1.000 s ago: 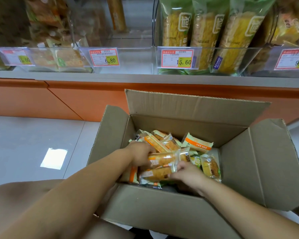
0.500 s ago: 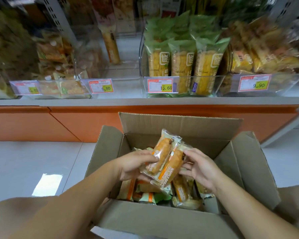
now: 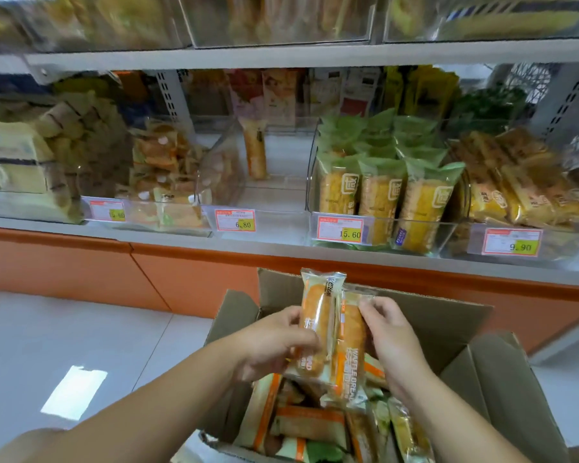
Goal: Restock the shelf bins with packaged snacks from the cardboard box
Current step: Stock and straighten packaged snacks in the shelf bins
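An open cardboard box stands on the floor below the shelf, with several orange-and-white snack packs inside. Two waffle bread packs are held upright above the box. My left hand grips them from the left and my right hand from the right. Straight ahead on the shelf is a clear bin priced 6.80, holding a single matching pack that leans at its back.
Neighbouring clear bins hold green corn-coloured packs, yellow packs at the right and mixed snacks at the left. An orange base panel runs under the shelf. White tiled floor lies to the left.
Both hands lifted two packs out of the box and turned them upright. My view tilted up, bringing more of the shelf and an upper shelf into sight.
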Tool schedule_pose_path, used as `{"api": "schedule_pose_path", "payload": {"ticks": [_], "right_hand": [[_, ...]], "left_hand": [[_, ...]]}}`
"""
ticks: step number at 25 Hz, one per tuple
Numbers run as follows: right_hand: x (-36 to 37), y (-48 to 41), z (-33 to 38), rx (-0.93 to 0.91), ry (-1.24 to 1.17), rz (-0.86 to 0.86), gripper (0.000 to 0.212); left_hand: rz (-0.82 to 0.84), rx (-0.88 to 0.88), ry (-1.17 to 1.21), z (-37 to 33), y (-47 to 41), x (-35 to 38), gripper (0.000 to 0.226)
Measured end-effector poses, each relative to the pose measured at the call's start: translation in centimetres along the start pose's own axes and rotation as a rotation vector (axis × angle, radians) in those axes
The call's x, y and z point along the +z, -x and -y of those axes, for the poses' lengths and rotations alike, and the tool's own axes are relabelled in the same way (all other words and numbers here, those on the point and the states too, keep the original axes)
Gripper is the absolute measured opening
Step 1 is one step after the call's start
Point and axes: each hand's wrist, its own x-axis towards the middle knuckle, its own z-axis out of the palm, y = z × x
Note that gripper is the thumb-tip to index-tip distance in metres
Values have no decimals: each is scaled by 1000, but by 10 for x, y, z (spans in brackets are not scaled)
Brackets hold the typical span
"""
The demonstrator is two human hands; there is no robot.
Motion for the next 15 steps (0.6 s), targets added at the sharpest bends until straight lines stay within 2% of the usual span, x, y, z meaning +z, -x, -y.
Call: {"api": "schedule_pose_path", "payload": {"ticks": [4,7,9,11,13,15], "right_hand": [[38,-1,42,-160,127,-21,12],[64,-5,78,-171,114,119,14],[78,-8,101,-158,121,302,26],[92,-11,123,-180,249,424,31],[109,-20,148,-250,359,431,30],[129,-44,177,-325,250,355,30]], "left_hand": [[-86,178,-27,-24,15,-16,45],[-158,298,-36,-46,31,-40,34],[-199,345,0,-60,42,-64,49],[-235,418,4,-74,50,-87,60],[-330,491,-28,-86,55,-107,62],[-521,547,-60,-97,58,-127,65]]}}
